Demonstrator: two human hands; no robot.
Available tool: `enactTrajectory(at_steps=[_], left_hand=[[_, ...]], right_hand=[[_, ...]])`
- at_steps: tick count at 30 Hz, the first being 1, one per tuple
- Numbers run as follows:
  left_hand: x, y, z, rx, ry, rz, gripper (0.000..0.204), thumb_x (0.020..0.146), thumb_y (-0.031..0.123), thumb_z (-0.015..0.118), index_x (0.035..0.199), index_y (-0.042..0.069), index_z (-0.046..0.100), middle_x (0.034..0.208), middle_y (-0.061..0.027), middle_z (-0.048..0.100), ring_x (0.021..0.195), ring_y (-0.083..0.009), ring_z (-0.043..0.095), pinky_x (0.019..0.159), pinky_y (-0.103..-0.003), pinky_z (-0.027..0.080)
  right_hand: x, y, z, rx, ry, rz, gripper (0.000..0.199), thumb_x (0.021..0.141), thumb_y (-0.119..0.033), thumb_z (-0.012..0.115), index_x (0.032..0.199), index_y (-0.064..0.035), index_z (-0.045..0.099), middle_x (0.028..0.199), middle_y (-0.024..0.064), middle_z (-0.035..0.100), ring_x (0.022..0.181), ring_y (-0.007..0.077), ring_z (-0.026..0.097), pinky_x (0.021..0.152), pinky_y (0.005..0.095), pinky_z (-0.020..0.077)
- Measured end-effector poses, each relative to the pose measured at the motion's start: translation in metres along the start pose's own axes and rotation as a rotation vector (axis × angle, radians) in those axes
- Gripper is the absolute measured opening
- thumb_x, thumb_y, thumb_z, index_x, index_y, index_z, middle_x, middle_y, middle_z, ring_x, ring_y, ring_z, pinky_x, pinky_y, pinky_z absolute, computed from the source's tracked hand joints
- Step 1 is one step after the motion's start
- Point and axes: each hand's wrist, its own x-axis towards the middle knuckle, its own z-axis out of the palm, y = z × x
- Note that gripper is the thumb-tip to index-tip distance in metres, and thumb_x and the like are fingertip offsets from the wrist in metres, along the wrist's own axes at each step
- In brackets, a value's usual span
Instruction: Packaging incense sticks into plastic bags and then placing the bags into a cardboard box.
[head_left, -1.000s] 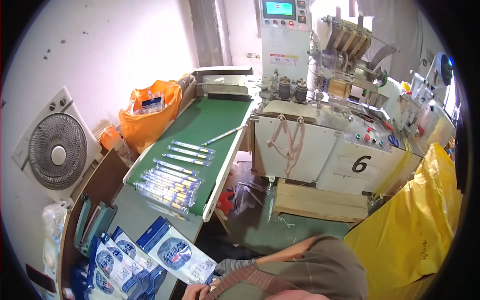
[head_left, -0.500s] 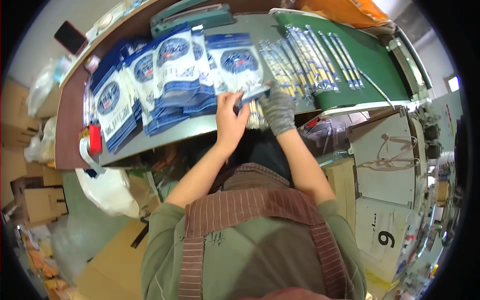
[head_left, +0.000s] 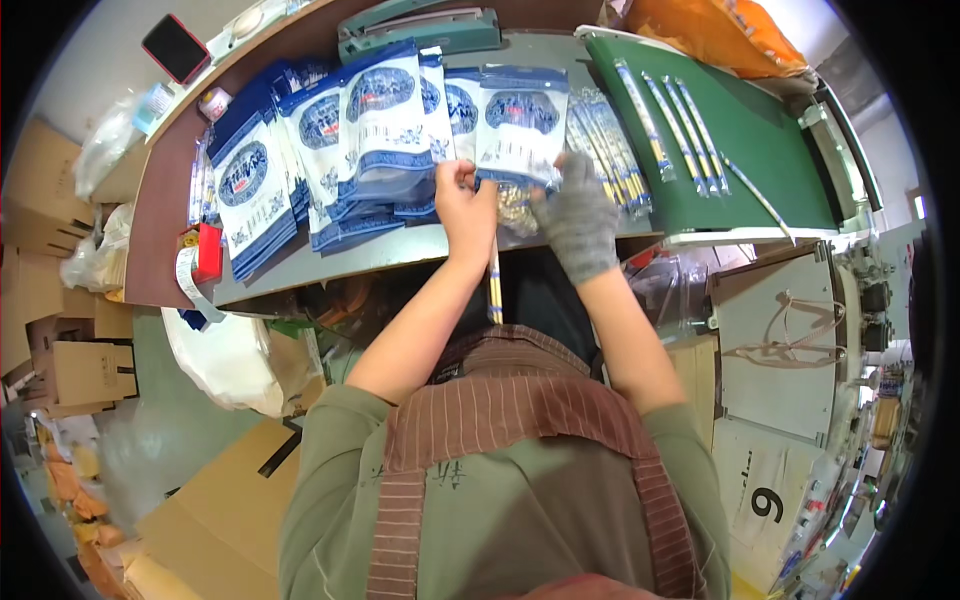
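A blue-and-white pouch (head_left: pixel 520 122) lies flat in front of me, its lower end toward me. At that end a bunch of slim sticks (head_left: pixel 515 208) shows between my hands. My bare left hand (head_left: pixel 466 212) is closed at the pouch's lower left corner. One slim yellow-and-blue wrapped stick (head_left: pixel 495 285) hangs down from its fingers past the table edge. My right hand (head_left: pixel 578 220), in a grey glove, has thumb and fingers bent round the pouch's lower right corner. Just beyond it lies a row of wrapped sticks (head_left: pixel 605 150).
Stacks of similar pouches (head_left: pixel 375 125) cover the table's left side. A green board (head_left: pixel 745 150) at right bears several separate wrapped sticks (head_left: pixel 690 135). A teal bag sealer (head_left: pixel 420 32) stands at the back. A red tape dispenser (head_left: pixel 205 255) sits at the left edge.
The view has shifted, and the pouch has moved slightly right. A stick now hangs below my left hand. Fewer sticks lie on the green board's left part.
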Motion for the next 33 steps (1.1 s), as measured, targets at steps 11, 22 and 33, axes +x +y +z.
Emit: enactTrajectory(at_steps=[11,22,33], left_hand=[[-0.088,0.0,-0.08,0.273,-0.59,0.229,0.021,0.078,-0.003,0.065,0.096,0.002,0.056,0.085,-0.0081,0.053,0.07,-0.0161,0.058,0.061,-0.027,0.047],[0.034,0.182,-0.03,0.452,-0.36,0.959,0.019,0.076,0.002,0.064,0.092,0.005,0.055,0.083,-0.0109,0.055,0.069,-0.0291,0.059,0.058,-0.036,0.05],[0.108,0.193,-0.022,0.704,-0.64,1.216,0.034,0.078,0.04,0.07,0.077,0.006,0.069,0.089,-0.0073,0.061,0.102,-0.0241,0.054,0.093,-0.046,0.037]], right_hand=[[-0.102,0.043,-0.006,0.24,-0.046,-0.073,0.055,0.069,-0.011,0.071,0.119,-0.0122,0.048,0.119,0.0167,0.051,0.096,0.0367,0.059,0.077,0.0417,0.0526],[0.035,-0.008,-0.139,0.393,0.221,-0.364,0.026,0.081,-0.012,0.067,0.106,-0.007,0.065,0.068,0.0043,0.059,0.06,0.0172,0.058,0.063,0.0263,0.0487],[0.172,-0.037,-0.153,0.538,-0.362,-0.293,0.021,0.083,-0.008,0.061,0.102,-0.0051,0.07,0.076,0.0001,0.065,0.064,0.0069,0.055,0.059,0.0236,0.0504]])
